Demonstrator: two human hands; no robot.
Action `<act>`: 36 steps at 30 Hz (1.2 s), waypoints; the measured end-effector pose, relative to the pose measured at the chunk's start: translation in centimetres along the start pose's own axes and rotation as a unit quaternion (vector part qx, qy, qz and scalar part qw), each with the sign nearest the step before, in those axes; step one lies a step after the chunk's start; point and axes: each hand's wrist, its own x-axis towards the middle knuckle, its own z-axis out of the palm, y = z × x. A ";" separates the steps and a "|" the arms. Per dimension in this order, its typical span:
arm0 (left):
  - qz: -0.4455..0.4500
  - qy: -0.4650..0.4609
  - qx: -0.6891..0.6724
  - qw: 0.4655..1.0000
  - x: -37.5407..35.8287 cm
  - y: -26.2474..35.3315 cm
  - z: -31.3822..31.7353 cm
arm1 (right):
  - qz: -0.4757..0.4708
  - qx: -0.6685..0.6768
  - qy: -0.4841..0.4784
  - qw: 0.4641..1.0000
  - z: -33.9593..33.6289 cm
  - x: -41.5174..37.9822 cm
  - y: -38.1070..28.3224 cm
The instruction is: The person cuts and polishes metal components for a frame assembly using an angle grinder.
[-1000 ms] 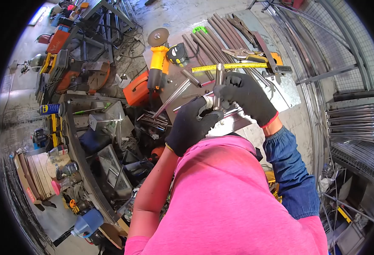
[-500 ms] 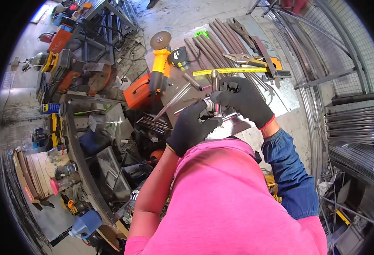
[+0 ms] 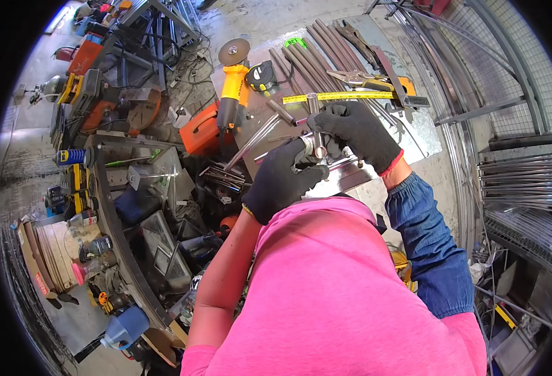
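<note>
Both hands wear black gloves and meet around a short shiny metal tube, held over the metal work surface. My left hand is closed at the tube's lower left side, with something pale at its fingertips. My right hand pinches the tube from the right. Just beyond, an extended yellow tape strip runs crosswise. A short dark tube lies left of the held one. Under the hands, a bright reflective plate is partly hidden.
An angle grinder and a tape measure case lie ahead to the left, by an orange box. Dark metal bars and locking pliers lie beyond the tape. Shiny tubes are stacked far right.
The held tube has tilted and now shows more of its length, with its lower end visible between the gloves. The hands have shifted slightly left, and the whole view has moved a little.
</note>
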 end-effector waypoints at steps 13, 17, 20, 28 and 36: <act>-0.049 0.007 -0.021 0.999 0.1 0.8 -0.3 | -0.025 -0.036 0.013 0.999 0.3 -0.6 -0.4; -0.008 0.069 -0.003 0.998 0.2 -1.8 0.9 | -0.040 -0.030 0.017 0.999 0.2 -1.1 0.3; 0.069 0.091 0.090 0.989 0.5 -3.5 1.0 | -0.051 -0.009 0.037 0.998 0.5 -2.4 0.7; 0.173 -0.045 0.229 0.957 0.7 -5.4 0.0 | 0.068 -0.089 -0.051 0.992 -3.7 -6.9 1.6; 0.185 -0.005 0.354 0.917 3.9 -4.8 3.4 | 0.044 -0.385 0.133 0.912 -5.0 -5.7 7.3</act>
